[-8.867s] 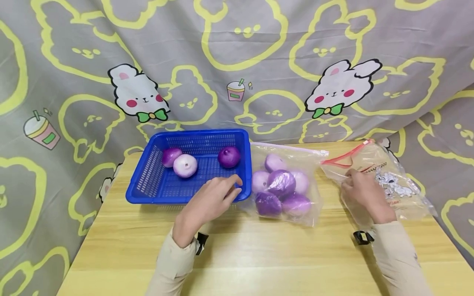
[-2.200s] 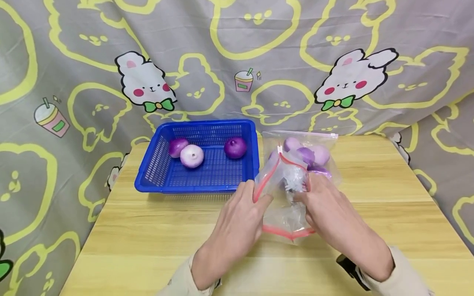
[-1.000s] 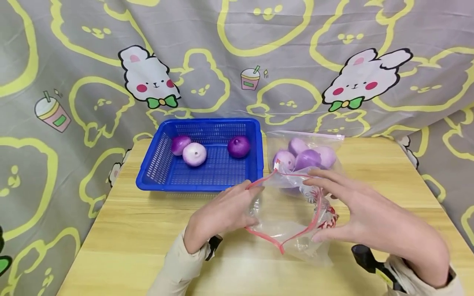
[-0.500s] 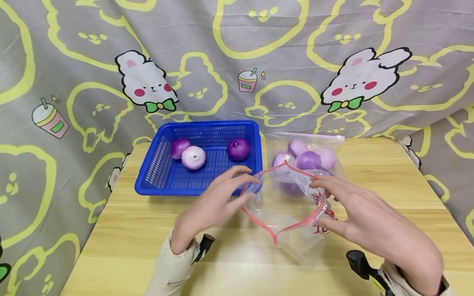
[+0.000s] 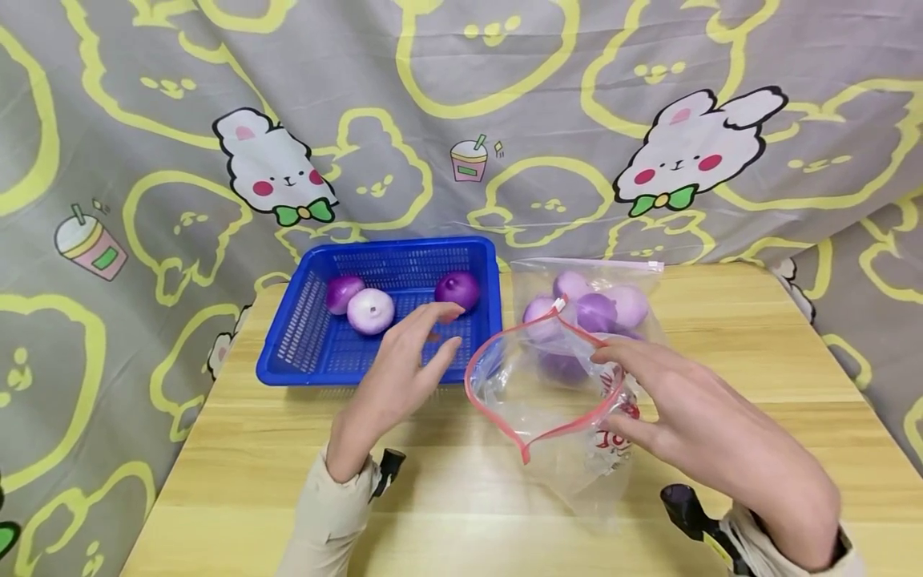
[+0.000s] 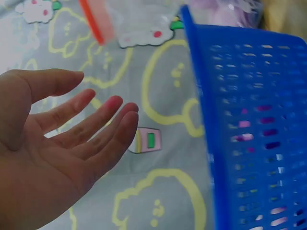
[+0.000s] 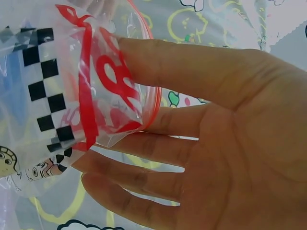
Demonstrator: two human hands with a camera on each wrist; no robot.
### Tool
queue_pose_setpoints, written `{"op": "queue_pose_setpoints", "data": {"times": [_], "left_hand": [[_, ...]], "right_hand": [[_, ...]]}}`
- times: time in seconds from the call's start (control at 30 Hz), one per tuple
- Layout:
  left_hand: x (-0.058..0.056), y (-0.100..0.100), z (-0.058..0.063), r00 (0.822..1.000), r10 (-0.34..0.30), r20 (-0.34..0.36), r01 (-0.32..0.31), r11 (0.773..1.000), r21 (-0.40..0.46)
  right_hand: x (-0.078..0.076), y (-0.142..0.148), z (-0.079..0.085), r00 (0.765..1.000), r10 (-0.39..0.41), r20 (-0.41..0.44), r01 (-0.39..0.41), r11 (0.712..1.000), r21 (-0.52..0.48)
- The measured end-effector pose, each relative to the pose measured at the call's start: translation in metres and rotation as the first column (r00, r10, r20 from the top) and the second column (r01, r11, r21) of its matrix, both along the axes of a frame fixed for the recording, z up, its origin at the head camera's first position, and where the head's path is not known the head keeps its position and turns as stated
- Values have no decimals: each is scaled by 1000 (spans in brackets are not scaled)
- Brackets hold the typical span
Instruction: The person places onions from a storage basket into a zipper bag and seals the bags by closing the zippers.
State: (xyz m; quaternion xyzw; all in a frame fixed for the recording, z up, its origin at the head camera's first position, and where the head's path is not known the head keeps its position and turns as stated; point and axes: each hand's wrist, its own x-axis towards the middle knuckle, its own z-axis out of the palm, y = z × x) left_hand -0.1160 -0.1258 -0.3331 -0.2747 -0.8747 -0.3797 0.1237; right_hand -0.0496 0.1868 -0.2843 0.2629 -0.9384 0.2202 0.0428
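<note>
Red-rimmed bag [image 5: 566, 447], gaping, touching right fingers [image 5: 636, 360]

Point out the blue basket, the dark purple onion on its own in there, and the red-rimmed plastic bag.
Blue basket [image 5: 310, 377]: head view, on its near rim.
Dark purple onion [image 5: 459, 293]: head view, middle of its body.
Red-rimmed plastic bag [image 7: 86, 86]: right wrist view, its printed red stripe.

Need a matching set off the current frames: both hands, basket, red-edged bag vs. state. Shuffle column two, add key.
Column 1
1. Left hand
2. Right hand
3. Basket
4. Red-edged bag

Column 2
A. blue, three onions inside
B. unzipped, mouth open
C. thumb touching clear plastic
D. fingers apart, grasping nothing

Pairs: 1-D, 2-C, 3-A, 4-B
</note>
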Motion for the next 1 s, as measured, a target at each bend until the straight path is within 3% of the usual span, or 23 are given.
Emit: {"op": "queue_pose_setpoints", "data": {"times": [0.27, 0.53, 0.77, 1.0], "left_hand": [[-19, 6, -17, 997, 69, -15, -70, 996, -54], [-43, 13, -25, 989, 148, -22, -149, 978, -148], [-54, 16, -32, 984, 179, 5, -175, 965, -195], [-64, 20, -40, 979, 204, 15, -195, 954, -226]], "right_hand": [[2, 0, 0, 999, 26, -22, -27, 999, -23], [3, 1, 1, 1000, 30, -8, -30, 999, -14], [4, 2, 3, 999, 5, 51, -4, 1000, -19], [5, 4, 3, 999, 2, 43, -1, 1000, -15]]}}
